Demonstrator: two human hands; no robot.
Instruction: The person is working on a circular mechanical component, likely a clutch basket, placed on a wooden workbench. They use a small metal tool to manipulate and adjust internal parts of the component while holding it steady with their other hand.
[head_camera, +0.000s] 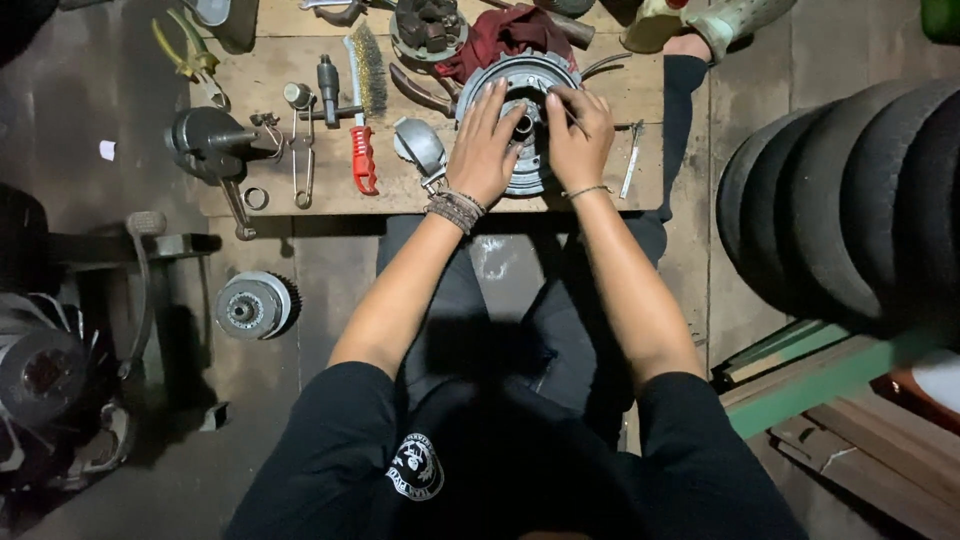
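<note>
Fingers (492, 105) of left hand (484, 150) spread flat on round metal drum (525, 75), steadying it; right hand (578, 135) fingers pinched on thin tool (577, 122) near drum's centre hub (524, 124). Drum sits at worktop (290, 80) right half, against red rag (505, 32). Work judged mid-way: hub open, parts loose. Wire brush (365, 90), pliers (190, 55), ring (256, 197) crowd left side. Front edge close under wrists; stacked tyres (850, 210) hem right; floor left holds clutch part (253, 306).

Round grey metal drum (527, 80) (ribbed rim) flat on board.
</note>
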